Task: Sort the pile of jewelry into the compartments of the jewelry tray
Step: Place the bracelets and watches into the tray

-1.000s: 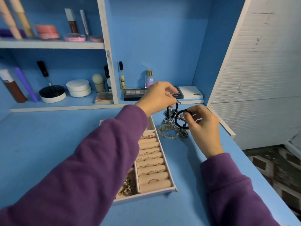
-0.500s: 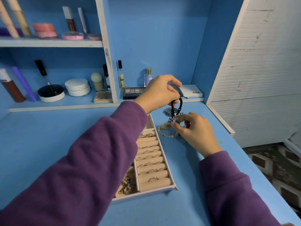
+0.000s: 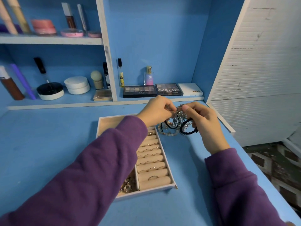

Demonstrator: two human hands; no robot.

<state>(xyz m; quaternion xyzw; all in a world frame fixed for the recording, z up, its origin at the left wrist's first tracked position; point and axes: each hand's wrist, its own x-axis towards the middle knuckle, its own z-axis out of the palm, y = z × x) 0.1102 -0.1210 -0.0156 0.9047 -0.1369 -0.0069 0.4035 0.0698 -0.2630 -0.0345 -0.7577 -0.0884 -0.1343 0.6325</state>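
– Grip on each side?
– Left hand [image 3: 154, 111] and right hand [image 3: 203, 123] both pinch the silver tangle [image 3: 179, 115], fingers curled; black cord bracelets [image 3: 191, 132] hang at the right fingers.
– Where?
– Just beyond the jewelry tray [image 3: 146, 192], off its far right corner, above the beaded pile [image 3: 167, 133] on the worktop [image 3: 48, 136].

A blue desk [image 3: 40, 144] met a blue back wall [image 3: 154, 38] fitted with white-edged shelves [image 3: 48, 40]. A white slatted panel [image 3: 260, 70] stood to the right, above a dark patterned floor [image 3: 276, 160].
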